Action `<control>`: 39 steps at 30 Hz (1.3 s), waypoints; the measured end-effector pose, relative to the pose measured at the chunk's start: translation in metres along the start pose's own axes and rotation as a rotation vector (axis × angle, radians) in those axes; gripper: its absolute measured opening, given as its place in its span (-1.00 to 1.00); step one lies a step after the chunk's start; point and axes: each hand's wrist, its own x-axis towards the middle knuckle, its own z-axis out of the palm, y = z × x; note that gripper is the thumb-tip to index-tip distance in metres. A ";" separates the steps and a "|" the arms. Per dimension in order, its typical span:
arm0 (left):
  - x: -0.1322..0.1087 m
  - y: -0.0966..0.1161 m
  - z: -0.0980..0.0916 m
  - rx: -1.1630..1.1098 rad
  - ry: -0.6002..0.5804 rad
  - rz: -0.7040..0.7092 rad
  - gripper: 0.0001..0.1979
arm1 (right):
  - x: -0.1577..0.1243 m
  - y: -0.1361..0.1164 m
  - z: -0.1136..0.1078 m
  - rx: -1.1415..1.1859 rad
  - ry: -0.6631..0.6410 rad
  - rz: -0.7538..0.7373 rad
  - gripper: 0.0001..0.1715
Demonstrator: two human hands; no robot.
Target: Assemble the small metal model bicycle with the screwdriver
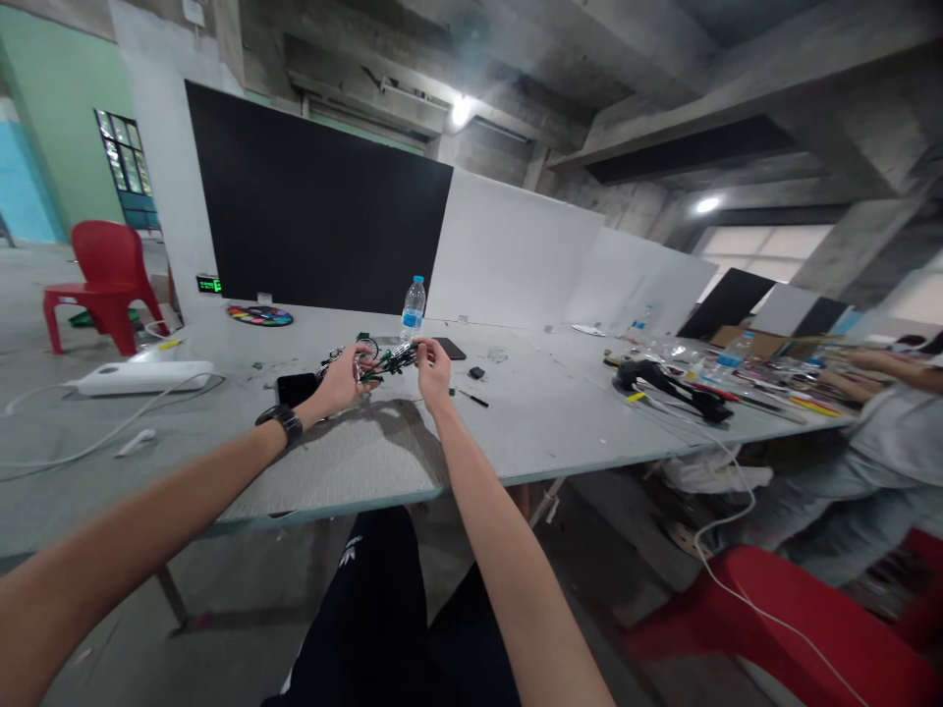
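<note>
Both my arms reach out over a grey table (516,422). My left hand (345,381), with a black watch on its wrist, is closed around a small green and black model bicycle (375,359). My right hand (433,365) pinches the same model at its right end. The model hangs just above the table top. A black phone (296,387) lies on the table just left of my left hand. Beyond my right hand lies another black phone (449,348), and a small screwdriver (471,398) rests to its right.
A water bottle (413,308) stands behind my hands. A white power strip (143,377) with cables lies at the left, near a coloured disc (259,315). Another person's arm (876,378) and clutter of tools are at the right. Red chairs (107,280) stand at left and lower right.
</note>
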 end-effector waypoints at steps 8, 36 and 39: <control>-0.002 0.034 -0.016 0.173 -0.236 0.138 -0.28 | 0.000 -0.007 0.001 0.043 -0.030 -0.007 -0.25; -0.009 0.028 0.005 0.294 0.182 0.161 -0.63 | -0.023 -0.017 0.013 -0.448 -0.324 -0.285 -0.66; -0.010 0.029 0.007 0.293 0.187 0.160 -0.61 | -0.024 -0.020 0.012 -0.526 -0.318 -0.317 -0.68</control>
